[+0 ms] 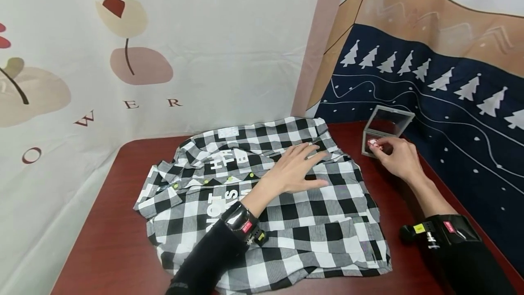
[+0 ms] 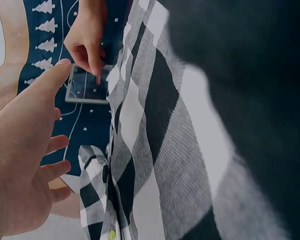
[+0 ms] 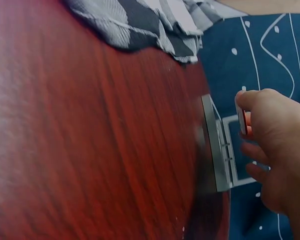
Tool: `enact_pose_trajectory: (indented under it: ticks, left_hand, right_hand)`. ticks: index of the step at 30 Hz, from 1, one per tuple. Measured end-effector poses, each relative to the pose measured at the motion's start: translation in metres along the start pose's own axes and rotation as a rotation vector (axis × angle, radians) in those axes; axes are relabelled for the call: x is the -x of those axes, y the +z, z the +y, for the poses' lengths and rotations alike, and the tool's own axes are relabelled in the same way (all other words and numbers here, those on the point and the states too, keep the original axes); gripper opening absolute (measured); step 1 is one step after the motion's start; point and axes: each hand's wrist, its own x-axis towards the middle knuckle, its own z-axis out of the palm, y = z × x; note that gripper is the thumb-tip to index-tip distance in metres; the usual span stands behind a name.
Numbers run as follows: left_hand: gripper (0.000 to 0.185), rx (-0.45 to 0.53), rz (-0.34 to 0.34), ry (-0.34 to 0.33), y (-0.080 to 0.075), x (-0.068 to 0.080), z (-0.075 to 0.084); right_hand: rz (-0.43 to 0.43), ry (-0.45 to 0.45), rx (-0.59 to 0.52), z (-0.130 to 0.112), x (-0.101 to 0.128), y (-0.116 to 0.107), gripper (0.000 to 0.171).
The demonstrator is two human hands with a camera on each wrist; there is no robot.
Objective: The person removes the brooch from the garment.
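Observation:
My right hand (image 1: 399,156) pinches a small, flat red-and-white piece (image 1: 373,144) between thumb and fingers, just over the lower half of a small box (image 1: 363,142). The box has a grey rim and a see-through lid (image 1: 395,109) standing up, hinged at the back. In the right wrist view the piece (image 3: 241,117) appears edge-on, thin and pale with a red side. My left hand (image 1: 292,170) is spread above a black-and-white checked shirt (image 1: 327,201), fingers and thumb apart, holding nothing. White letters and yellow-green buttons show on the shirt, which lies flat with its collar to the left.
The shirt covers much of a dark red wooden table (image 1: 106,222). Behind it hangs a pale printed cloth (image 1: 229,35); along the right edge, close to the box, is a navy cloth (image 1: 471,149) with white trees. Both wrists wear black straps with small devices.

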Motion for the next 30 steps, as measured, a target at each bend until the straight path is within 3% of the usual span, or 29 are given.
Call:
enact_pose_trajectory:
  ticks: [12, 30]
  left_hand:
    - [0.084, -0.044, 0.001, 0.014, 0.004, -0.002, 0.010]
    - [0.081, -0.055, 0.000, 0.023, 0.007, -0.005, 0.013]
  right_hand:
    - [-0.038, 0.089, 0.042, 0.019, -0.010, 0.002, 0.041]
    - [-0.096, 0.110, 0.069, 0.027, -0.017, 0.003, 0.040]
